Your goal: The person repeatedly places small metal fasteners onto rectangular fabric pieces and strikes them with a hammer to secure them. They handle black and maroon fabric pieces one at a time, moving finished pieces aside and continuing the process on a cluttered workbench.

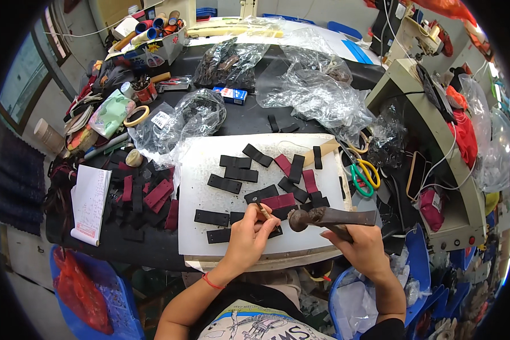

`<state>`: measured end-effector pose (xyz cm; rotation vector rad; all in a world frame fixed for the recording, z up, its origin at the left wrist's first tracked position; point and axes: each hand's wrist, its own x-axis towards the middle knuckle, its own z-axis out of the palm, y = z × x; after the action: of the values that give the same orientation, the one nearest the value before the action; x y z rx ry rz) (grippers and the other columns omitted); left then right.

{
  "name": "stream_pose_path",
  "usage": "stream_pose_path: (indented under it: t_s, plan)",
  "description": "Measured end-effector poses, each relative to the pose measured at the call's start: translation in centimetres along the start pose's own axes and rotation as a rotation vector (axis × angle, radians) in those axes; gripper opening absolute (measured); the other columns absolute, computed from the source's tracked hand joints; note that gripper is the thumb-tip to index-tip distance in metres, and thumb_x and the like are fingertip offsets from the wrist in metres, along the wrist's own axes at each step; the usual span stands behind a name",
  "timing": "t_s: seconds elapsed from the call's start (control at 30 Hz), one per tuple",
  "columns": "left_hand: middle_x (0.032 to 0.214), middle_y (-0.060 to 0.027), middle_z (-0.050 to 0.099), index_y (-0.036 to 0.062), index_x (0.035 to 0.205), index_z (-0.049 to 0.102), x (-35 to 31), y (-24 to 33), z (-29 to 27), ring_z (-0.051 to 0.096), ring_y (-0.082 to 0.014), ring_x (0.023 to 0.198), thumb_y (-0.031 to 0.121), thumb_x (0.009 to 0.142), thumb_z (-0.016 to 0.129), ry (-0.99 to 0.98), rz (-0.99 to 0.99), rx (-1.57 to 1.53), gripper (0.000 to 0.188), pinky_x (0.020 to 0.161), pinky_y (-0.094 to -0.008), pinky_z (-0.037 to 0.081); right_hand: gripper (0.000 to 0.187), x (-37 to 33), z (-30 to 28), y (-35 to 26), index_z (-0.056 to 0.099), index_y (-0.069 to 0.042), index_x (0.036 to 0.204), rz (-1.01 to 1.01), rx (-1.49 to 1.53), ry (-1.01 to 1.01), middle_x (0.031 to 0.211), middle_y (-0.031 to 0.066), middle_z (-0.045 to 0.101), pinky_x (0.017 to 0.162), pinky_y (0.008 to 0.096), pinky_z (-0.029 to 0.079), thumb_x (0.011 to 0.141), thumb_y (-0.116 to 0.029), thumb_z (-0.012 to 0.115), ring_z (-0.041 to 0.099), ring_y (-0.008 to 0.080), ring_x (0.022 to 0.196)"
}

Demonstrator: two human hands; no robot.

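My left hand (pixel 246 237) is closed, pinching a thin, brass-coloured punch-like rod (pixel 263 211) over the strap pieces on the white board (pixel 300 245). In my right hand (pixel 364 253) is a hammer (pixel 317 217), gripped by its handle, its worn dark head just right of the rod and above the board. Short black strap pieces (pixel 224 183) and maroon strap pieces (pixel 279 201) lie scattered over the board, some overlapping. Small holes show near the ends of some. Part of the strap under my left fingers is hidden.
More strap pieces (pixel 147 198) are heaped left of the board, beside a notepad (pixel 90 195). Scissors with green and yellow handles (pixel 364 178) lie at the right edge. Clear plastic bags (pixel 317 93) and a small blue box (pixel 230 95) sit behind. A sewing machine (pixel 436 153) stands right.
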<state>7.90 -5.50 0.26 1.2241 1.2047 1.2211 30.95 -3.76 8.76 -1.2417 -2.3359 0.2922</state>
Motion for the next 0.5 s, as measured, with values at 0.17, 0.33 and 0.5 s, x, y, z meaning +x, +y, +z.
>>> stream_pose_path:
  t_s: [0.17,0.33,0.5]
  plan:
    - [0.088,-0.0133,0.069,-0.0024,0.101,0.053,-0.6,0.3,0.1,0.069,-0.0164,0.087,0.0,0.091,0.059,-0.005,0.154,0.22,0.012,0.073,-0.0284,0.055,0.023,-0.6,0.1,0.0,0.071,-0.01,0.092,0.061,-0.037,-0.014,0.067,0.0063,0.063,0.047,0.0345,0.044,0.079,-0.028,0.077,0.059,0.0252,0.051]
    - [0.091,-0.0159,0.065,0.0004,0.106,0.054,-1.0,0.1,0.2,0.068,-0.0282,0.076,-0.001,0.088,0.061,-0.069,0.372,0.442,0.019,0.062,-0.0333,0.054,0.024,-0.3,-2.7,-1.8,0.069,-0.002,0.096,0.214,0.311,0.274,0.085,0.0082,0.069,0.063,0.0287,0.051,0.077,-0.011,0.08,0.066,0.0154,0.072]
    - [0.094,-0.018,0.061,0.0006,0.108,0.052,-1.4,0.3,0.6,0.064,-0.0329,0.071,0.001,0.088,0.06,-0.123,0.402,0.625,0.021,0.059,-0.0379,0.052,0.014,1.5,-2.0,-1.7,0.065,-0.006,0.085,-0.123,-0.135,-0.073,0.074,0.008,0.066,0.052,0.0379,0.047,0.083,-0.018,0.072,0.061,0.0271,0.057]
